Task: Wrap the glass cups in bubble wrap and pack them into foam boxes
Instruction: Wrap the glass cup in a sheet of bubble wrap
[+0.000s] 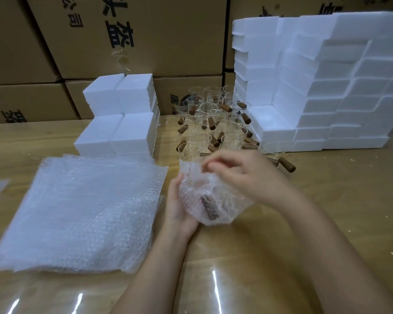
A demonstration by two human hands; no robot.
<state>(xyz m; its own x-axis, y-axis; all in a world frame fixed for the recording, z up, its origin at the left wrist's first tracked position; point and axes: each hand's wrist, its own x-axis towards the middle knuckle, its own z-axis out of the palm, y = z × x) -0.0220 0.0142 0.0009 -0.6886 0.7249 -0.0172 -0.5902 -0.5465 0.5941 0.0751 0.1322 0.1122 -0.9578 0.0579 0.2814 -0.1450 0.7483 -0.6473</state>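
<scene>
**Wrapped glass cup, just right of centre.** The cup is enclosed in bubble wrap and held just above the desk. The bundle's long axis runs roughly from 12 to 6 o'clock. The cup's brown wooden handle shows through the wrap near the lower end and lies from 11 to 5 o'clock.

- **Left hand:** it cradles the bundle from 9 o'clock, with its fingers wrapped behind and out of sight.
- **Right hand:** it comes over from 3 o'clock, its fingers curled onto the wrap's upper edge and gripping it.

**Surface and room.** The desk is pale wood grain under a glossy clear film that reflects light streaks at 6 o'clock. Brown printed cardboard cartons are stacked as a wall along the far edge.

**Supplies.**
- **Bubble wrap:** a flat stack of sheets lies at 9 o'clock.
- **Closed foam boxes:** white boxes stand stacked at 11 o'clock.
- **Unwrapped glass cups:** a cluster stands upright at 12 o'clock, with the wooden handles pointing various ways.
- **Foam box stack:** a larger stepped stack fills 1 to 2 o'clock. One open box at its near corner shows no contents.
</scene>
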